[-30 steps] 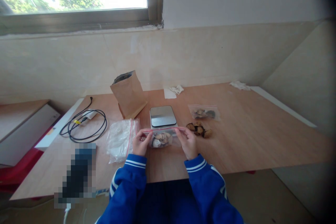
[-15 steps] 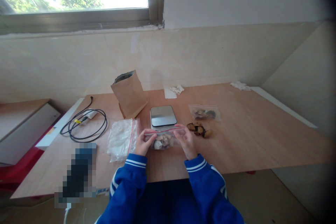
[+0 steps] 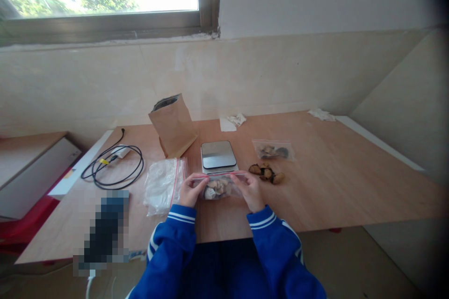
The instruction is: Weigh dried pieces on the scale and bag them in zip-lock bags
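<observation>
Between my hands is a clear zip bag [image 3: 220, 189] with a red-lined seal and pale brown dried pieces inside, perhaps dried mushrooms. My left hand [image 3: 192, 189] pinches the seal at its left end. At the right part of the same seal, my right hand [image 3: 249, 189] grips with thumb and fingers. Just beyond the bag lies a small scale [image 3: 219, 154] with a shiny metal top. To the right of my right hand sits a loose pile of brown dried pieces [image 3: 267, 173]. Behind that pile, a second filled zip bag [image 3: 273, 150] lies flat.
A brown paper pouch [image 3: 173, 126] stands with its top open behind several flat clear bags [image 3: 161, 184]. A coiled black cable [image 3: 140, 168] and a pixelated dark object [image 3: 105, 229] are on the left. Crumpled tissue [image 3: 237, 119] lies near the wall.
My right thumb and fingers have shifted slightly left along the seal and come closer together. The bag stays in nearly the same place, and the other things have not moved.
</observation>
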The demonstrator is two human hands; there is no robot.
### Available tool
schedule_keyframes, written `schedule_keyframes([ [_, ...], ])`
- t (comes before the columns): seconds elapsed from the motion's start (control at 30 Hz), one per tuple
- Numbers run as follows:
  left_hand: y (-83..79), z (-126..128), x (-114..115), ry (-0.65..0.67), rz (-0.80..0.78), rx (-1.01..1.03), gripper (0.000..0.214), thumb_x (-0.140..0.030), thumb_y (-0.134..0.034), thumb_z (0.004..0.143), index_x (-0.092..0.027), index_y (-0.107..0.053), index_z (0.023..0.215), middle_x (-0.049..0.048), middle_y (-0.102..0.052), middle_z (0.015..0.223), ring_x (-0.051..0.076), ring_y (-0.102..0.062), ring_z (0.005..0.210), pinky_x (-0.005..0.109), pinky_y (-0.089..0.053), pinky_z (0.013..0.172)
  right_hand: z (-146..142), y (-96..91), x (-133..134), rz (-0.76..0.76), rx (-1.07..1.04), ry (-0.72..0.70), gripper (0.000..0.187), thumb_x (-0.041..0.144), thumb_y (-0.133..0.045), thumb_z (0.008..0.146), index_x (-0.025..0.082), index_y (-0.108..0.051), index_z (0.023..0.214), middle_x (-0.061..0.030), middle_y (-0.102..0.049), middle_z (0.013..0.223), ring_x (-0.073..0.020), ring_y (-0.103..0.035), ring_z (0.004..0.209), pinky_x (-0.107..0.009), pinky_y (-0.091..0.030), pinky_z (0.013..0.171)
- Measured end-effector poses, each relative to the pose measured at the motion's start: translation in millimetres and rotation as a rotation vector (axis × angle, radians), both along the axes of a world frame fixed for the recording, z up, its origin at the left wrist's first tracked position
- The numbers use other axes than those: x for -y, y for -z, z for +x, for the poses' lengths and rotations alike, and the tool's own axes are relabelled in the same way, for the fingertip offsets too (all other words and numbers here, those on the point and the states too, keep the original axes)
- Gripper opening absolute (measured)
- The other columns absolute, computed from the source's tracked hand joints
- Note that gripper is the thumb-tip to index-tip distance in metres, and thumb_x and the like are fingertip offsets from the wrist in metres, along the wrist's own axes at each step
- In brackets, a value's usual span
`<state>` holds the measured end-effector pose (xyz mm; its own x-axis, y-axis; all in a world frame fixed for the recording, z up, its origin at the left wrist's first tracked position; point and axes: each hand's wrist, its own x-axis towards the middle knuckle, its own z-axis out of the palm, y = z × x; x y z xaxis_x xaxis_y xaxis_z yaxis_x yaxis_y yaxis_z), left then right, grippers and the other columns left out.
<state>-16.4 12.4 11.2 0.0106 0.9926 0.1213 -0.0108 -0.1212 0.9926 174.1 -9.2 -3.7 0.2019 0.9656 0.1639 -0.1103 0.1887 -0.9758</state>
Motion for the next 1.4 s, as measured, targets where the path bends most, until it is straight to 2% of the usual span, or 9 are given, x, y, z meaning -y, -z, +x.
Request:
schedule_keyframes([
  [0.37,7.3,-1.7,-1.7,-0.016,0.055,-0.015,0.023,-0.036,-0.076,0.065,-0.015,-0.070,0.072,0.0074,-0.070,0.079,0.019,-0.064,0.080,0.032,-0.050,0.078,0.4,3.0,-1.2,-0.019,0.006,0.019,0.025,0.042,-0.070,0.074,0.018,-0.070,0.082,-0.0066,-0.075,0.084,-0.0235,-0.070,0.083,-0.041,-0.053,0.082],
  [0.6,6.7,-1.3,-1.9,0.074,-0.018,0.026,0.030,-0.040,-0.075,0.066,-0.015,-0.071,0.081,0.0076,-0.071,0.089,0.020,-0.063,0.087,0.033,-0.049,0.083,3.2,5.2,-1.1,0.031,0.076,0.067,0.025,0.042,-0.070,0.074,0.019,-0.069,0.081,-0.0047,-0.072,0.083,-0.0220,-0.066,0.083,-0.037,-0.052,0.080],
  [0.77,5.8,-0.3,-2.4,0.117,-0.042,0.027,0.032,-0.040,-0.076,0.064,-0.013,-0.071,0.080,0.0081,-0.070,0.089,0.021,-0.063,0.089,0.035,-0.047,0.088,1.9,4.7,1.5,0.014,-0.027,-0.038,0.023,0.040,-0.070,0.076,0.021,-0.067,0.088,-0.0040,-0.072,0.091,-0.0215,-0.066,0.089,-0.037,-0.051,0.085],
  [0.9,4.6,0.5,-2.0,0.104,-0.011,0.027,0.029,-0.040,-0.077,0.064,-0.014,-0.070,0.075,0.0075,-0.069,0.086,0.020,-0.062,0.088,0.035,-0.046,0.088,-1.2,0.4,3.7,-0.022,-0.110,-0.138,0.031,0.040,-0.071,0.074,0.024,-0.064,0.100,-0.0030,-0.072,0.098,-0.0217,-0.067,0.092,-0.037,-0.051,0.086],
  [1.07,3.9,0.8,-0.9,0.112,0.031,0.033,0.026,-0.038,-0.076,0.065,-0.014,-0.070,0.074,0.0074,-0.068,0.087,0.020,-0.062,0.090,0.034,-0.046,0.088,-0.1,-1.8,3.8,-0.006,0.024,-0.087,0.023,0.041,-0.070,0.075,0.021,-0.069,0.087,-0.0047,-0.072,0.091,-0.0218,-0.066,0.089,-0.037,-0.051,0.085],
  [1.4,5.7,-0.8,-1.2,0.077,0.096,-0.014,0.021,-0.035,-0.074,0.069,-0.015,-0.068,0.071,0.0058,-0.066,0.081,0.018,-0.061,0.083,0.032,-0.047,0.083,-0.3,-2.2,3.4,-0.008,0.083,-0.014,0.024,0.042,-0.070,0.073,0.019,-0.071,0.081,-0.0055,-0.072,0.086,-0.0222,-0.066,0.084,-0.037,-0.052,0.081],
])
